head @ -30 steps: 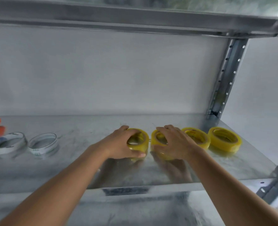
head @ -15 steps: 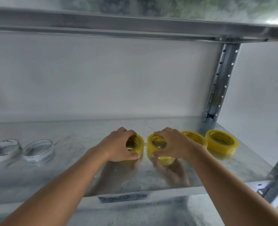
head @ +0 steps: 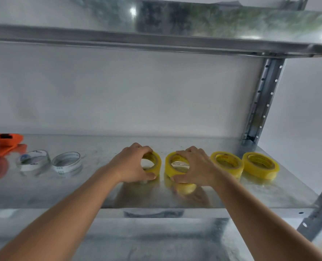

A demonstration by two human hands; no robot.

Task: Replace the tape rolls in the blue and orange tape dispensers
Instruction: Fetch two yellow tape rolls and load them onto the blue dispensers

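Note:
Several yellow tape rolls lie in a row on the metal shelf [head: 203, 198]. My left hand [head: 132, 162] grips one yellow roll [head: 155, 163], tilting it up off the shelf. My right hand [head: 196, 166] grips the neighbouring yellow roll [head: 170, 167], fingers over its top and thumb under its near side. Two more yellow rolls [head: 227, 163] [head: 261, 165] lie flat to the right. The orange tape dispenser [head: 1, 146] lies at the far left edge. No blue dispenser is in view.
Two nearly spent whitish tape rings [head: 33, 160] [head: 66, 163] lie between the orange dispenser and my left hand. A metal upright [head: 260, 102] stands at the shelf's back right corner. Another shelf [head: 156, 36] hangs overhead, and a lower shelf shows below.
Both hands have tightened on their rolls, and the left roll has tipped up further. The view has shifted left, bringing more of the orange dispenser into sight.

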